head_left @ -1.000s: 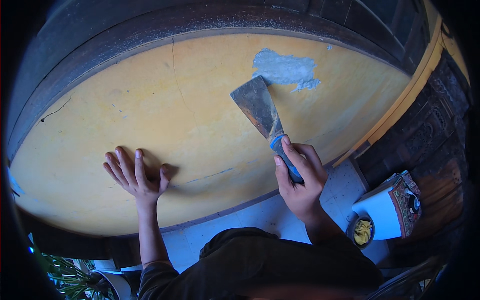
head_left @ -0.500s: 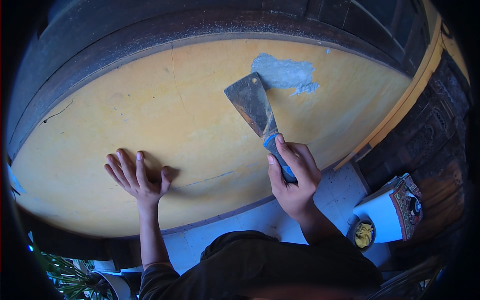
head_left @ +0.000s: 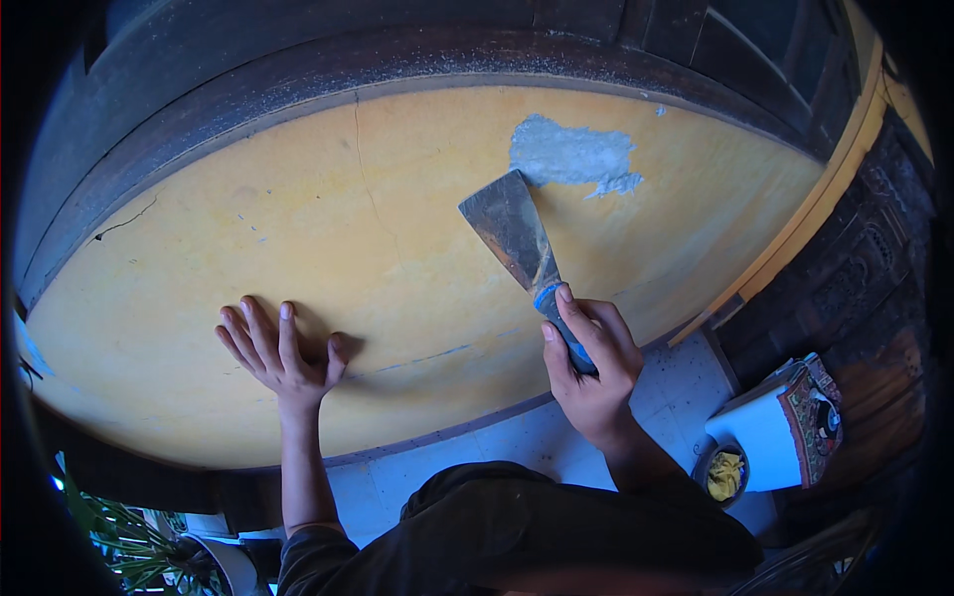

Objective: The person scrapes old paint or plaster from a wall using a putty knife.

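Observation:
My right hand (head_left: 598,370) is wrapped around the dark handle of a wide-bladed scraper (head_left: 512,230), with the thumb along the handle near its blue collar. The flat, stained metal blade points up and left, its upper right corner at the lower left edge of a bare grey patch (head_left: 574,154) in the yellow wall (head_left: 298,219). Whether the blade edge touches the wall is hard to tell. My left hand (head_left: 283,358) rests against the wall at the lower left, fingers spread, holding nothing.
Dark wooden boards (head_left: 417,55) run above the wall, and carved dark wood (head_left: 855,268) stands at the right. Low on the right are a white box-like stand (head_left: 760,427) with a patterned cloth and a bin (head_left: 711,467) holding yellow stuff. A potted plant (head_left: 149,546) is at the lower left.
The scraper's blade has shifted slightly down relative to the grey patch, from overlapping its left side to its lower left edge. The view has shifted a little; my left hand stays on the wall.

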The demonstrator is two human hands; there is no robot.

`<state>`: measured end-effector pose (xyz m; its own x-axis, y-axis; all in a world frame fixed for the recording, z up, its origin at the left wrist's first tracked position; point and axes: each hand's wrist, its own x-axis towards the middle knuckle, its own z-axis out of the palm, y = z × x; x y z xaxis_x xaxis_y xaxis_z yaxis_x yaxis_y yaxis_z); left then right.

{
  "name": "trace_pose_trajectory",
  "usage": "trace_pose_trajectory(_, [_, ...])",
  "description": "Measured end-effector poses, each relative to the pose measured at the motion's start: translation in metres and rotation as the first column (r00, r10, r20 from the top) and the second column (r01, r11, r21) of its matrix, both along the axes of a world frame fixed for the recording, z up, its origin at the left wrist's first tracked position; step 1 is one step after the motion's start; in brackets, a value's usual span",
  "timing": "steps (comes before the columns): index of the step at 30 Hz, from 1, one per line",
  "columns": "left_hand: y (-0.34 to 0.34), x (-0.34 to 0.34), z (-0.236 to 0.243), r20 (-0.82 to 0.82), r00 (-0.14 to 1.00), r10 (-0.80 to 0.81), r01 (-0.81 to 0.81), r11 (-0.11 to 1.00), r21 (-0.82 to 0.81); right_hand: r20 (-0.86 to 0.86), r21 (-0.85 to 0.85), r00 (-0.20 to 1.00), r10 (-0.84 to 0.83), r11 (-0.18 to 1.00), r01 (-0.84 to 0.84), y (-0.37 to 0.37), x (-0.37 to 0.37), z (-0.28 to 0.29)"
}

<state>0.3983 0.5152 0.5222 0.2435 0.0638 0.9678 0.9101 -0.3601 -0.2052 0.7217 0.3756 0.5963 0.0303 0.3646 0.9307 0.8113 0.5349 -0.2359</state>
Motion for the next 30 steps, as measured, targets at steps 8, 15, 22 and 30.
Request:
trace_pose_trajectory(8, [0.003,0.000,-0.001,0.024,1.000,0.000,0.000,1.000,0.012,-0.022,-0.029,1.000,0.021,0.999,-0.022,-0.002,-0.002,-0.002])
trace_pose_trajectory(15, [0.001,-0.001,-0.004,0.025,1.000,0.003,-0.003,1.000,0.000,-0.022,0.013,0.999,0.023,1.000,-0.023,0.003,-0.010,0.002])
trace_pose_trajectory(22, [0.000,-0.001,-0.001,0.007,1.000,-0.003,0.003,1.000,-0.001,-0.021,0.012,1.000,0.000,1.000,0.001,0.006,-0.010,-0.002])
trace_pose_trajectory(30, [0.002,-0.002,-0.003,0.024,1.000,-0.004,0.003,1.000,0.015,-0.036,0.013,0.999,-0.012,1.000,0.012,0.004,-0.012,-0.004])
